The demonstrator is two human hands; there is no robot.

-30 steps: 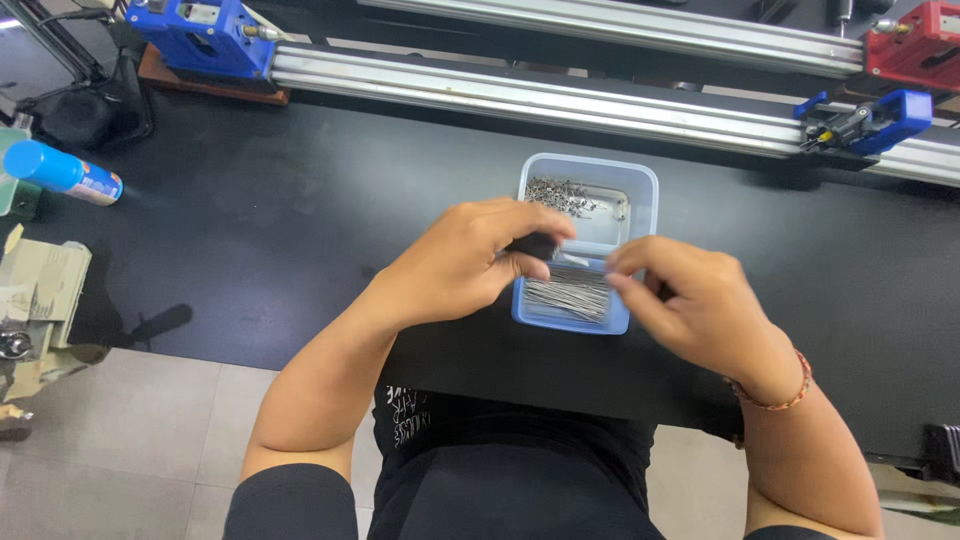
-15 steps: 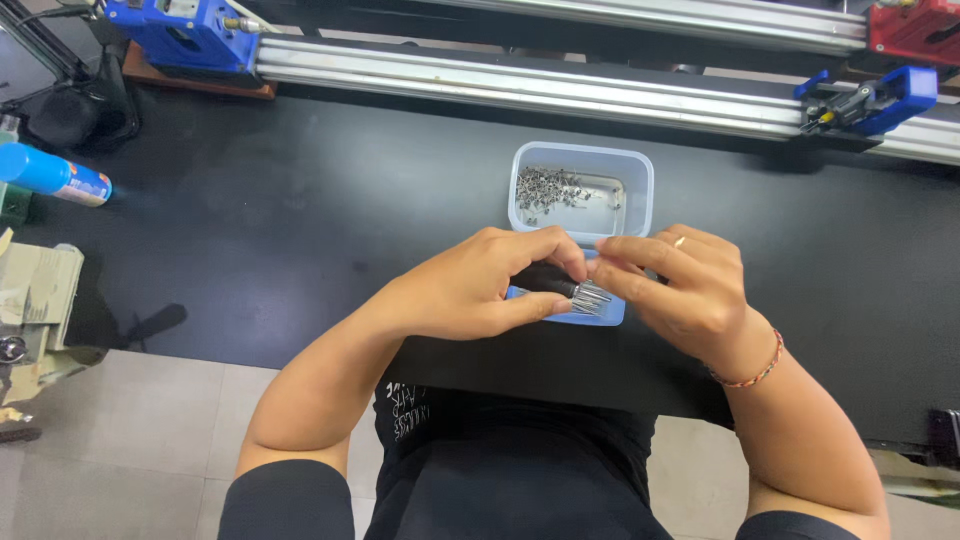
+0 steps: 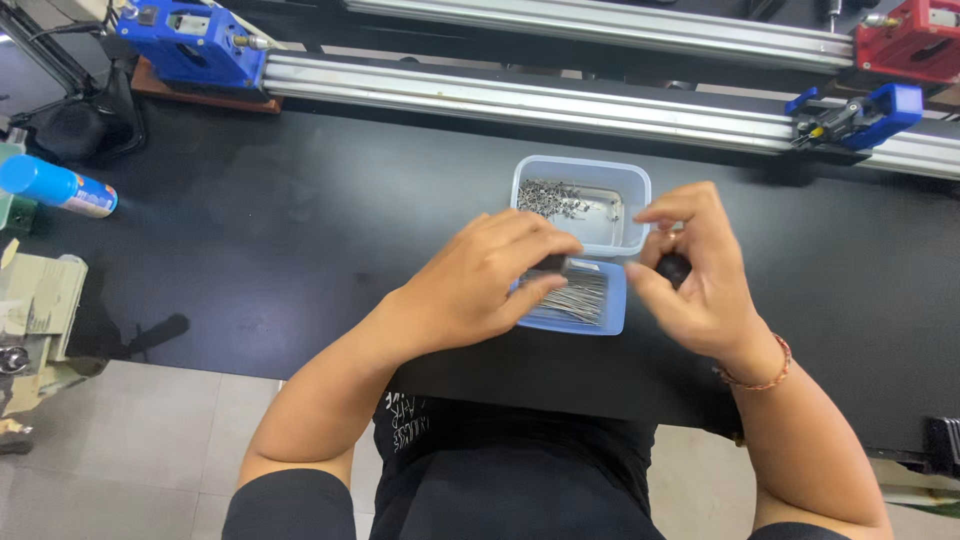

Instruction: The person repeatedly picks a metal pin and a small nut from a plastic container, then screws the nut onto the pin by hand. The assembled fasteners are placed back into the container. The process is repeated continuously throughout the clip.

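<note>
A light blue plastic tub [image 3: 628, 190] on the black table holds several small metal parts. Against its near side lies a shallower blue tray [image 3: 612, 318] filled with thin metal pins [image 3: 580, 298]. My left hand [image 3: 480, 285] hovers over the tray's left part, its fingertips pinched on a small dark piece [image 3: 552, 263]. My right hand [image 3: 700, 285] is just right of the tray, thumb and fingers closed on a small dark round part [image 3: 673, 268]. The two hands are apart.
A long aluminium rail [image 3: 560, 100] runs across the back of the black table [image 3: 300, 220], with a blue fixture [image 3: 190, 40] at its left, and a red block [image 3: 915, 35] and blue clamp [image 3: 865, 110] at its right. A blue spray can [image 3: 55, 187] lies at far left.
The hands were together over the pin tray. They have drawn apart, the right hand moving right, off the tray, with the dark round part in it.
</note>
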